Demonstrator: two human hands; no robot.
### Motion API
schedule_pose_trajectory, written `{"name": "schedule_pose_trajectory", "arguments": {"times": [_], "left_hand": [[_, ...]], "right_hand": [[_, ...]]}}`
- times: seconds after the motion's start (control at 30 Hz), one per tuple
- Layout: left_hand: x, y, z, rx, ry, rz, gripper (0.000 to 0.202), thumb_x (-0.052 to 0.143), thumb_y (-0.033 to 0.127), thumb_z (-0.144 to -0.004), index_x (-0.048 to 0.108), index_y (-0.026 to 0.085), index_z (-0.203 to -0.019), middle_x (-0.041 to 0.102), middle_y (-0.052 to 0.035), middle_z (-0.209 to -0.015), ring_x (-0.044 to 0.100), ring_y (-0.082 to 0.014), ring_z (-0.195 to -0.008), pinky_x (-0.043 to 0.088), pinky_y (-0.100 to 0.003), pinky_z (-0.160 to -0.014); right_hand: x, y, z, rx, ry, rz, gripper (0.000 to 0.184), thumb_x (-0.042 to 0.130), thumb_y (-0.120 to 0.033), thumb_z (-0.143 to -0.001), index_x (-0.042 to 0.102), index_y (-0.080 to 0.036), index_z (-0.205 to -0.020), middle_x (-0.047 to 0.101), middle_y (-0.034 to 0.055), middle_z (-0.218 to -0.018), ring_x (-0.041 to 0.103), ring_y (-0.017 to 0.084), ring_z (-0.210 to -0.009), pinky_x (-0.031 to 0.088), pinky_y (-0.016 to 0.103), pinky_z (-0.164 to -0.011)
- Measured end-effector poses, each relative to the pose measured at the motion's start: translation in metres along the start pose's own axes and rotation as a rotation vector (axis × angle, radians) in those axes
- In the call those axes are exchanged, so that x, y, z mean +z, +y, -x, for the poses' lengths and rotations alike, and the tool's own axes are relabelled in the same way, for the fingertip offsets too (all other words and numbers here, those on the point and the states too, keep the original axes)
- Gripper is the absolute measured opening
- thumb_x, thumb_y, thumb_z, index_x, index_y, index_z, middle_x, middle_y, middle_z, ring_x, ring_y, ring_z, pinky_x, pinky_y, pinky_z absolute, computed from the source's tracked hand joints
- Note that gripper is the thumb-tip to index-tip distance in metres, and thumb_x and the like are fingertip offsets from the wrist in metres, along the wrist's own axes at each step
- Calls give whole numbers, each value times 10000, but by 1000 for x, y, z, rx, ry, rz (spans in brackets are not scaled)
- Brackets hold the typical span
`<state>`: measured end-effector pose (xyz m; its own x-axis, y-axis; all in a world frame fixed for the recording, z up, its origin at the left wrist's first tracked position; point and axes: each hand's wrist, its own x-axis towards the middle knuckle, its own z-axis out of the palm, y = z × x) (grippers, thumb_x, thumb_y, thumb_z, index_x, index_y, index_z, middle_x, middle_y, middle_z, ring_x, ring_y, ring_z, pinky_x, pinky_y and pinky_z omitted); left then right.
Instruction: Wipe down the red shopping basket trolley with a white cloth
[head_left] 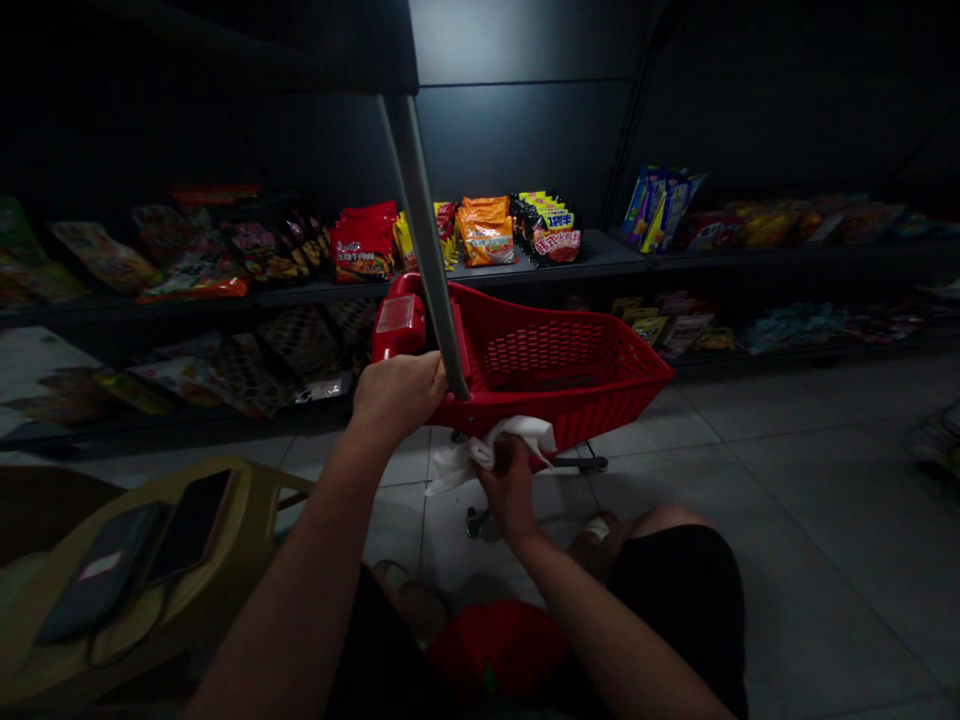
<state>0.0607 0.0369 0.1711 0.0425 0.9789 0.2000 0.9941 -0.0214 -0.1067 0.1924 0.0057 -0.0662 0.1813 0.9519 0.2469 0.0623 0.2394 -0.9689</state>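
A red plastic shopping cart (570,415) with a perforated basket stands before me, close to the shelves. My left hand (397,395) is wrapped around the cart's near end, by the foot of a grey metal bar (424,220) that rises in front of the basket. Lower down, my right hand (514,490) is closed on a crumpled white cloth (525,432) and presses it to the underside of the basket's near side. Part of the cloth hangs out to the left of my fingers. The right fingertips are partly hidden by the cloth and shadow.
Shelves (600,255) with packaged snacks run along the back, including orange packets (486,235) and blue bags (660,210). At left, a yellowish stool (217,560) holds a phone (191,520) and a dark device (101,575). Cart wheels (474,522) rest on the tiled floor (810,480) near my feet.
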Motion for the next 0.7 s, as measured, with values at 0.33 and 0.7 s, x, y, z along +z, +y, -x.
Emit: {"name": "schedule_pose_trajectory", "arguments": {"times": [0.33,0.7], "left_hand": [[2,1,1,22,21,-21,643,142,498,-1001,722,222,-1008,761,-126,-894,720,-300,-843,466,-349,-679],[2,-7,-1,32,12,-53,648,145,529,-998,716,224,-972,763,-118,-873,721,-297,-836,428,-335,-635]], "right_hand": [[-23,105,33,195,185,119,252,611,-313,-679,451,-240,-860,541,-18,-756,548,181,-677,485,330,-650],[-30,120,13,234,196,-42,369,667,-345,-664,491,-199,-954,620,-6,-817,579,158,-711,493,295,-670]]}}
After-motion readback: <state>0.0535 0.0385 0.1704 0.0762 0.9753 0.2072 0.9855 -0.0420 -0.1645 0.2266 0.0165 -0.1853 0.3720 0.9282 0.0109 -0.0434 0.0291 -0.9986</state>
